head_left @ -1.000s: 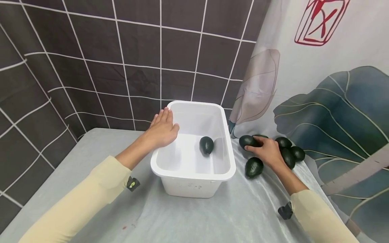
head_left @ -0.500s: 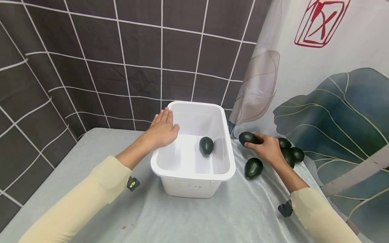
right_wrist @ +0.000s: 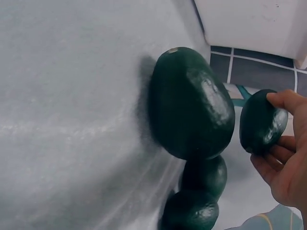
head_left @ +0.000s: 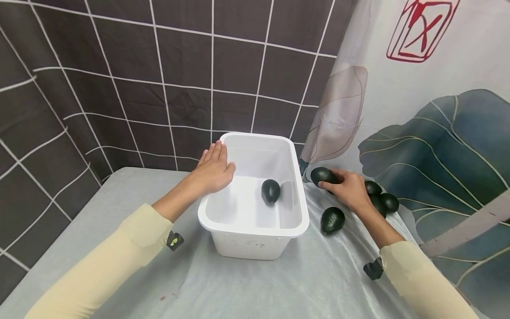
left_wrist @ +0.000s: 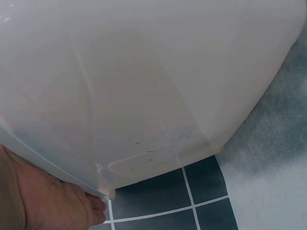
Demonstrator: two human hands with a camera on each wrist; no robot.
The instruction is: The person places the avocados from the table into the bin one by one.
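And across the back we have a dark backdrop, white lines gridding it into squares, going wavy toward the left corner! Over on the right, a white curtain carries a big blue-grey leaf with yellowish veins, a pale pinkish leaf beside it, and, up top, a red box drawing with an X inside! Below, pale grey cloth covers the bench, wrinkled at right, one small reddish mark near the front.

I see nine o'clock from the right hand free only above the white tub. A lone avocado blocks seven, an avocado cluster three.
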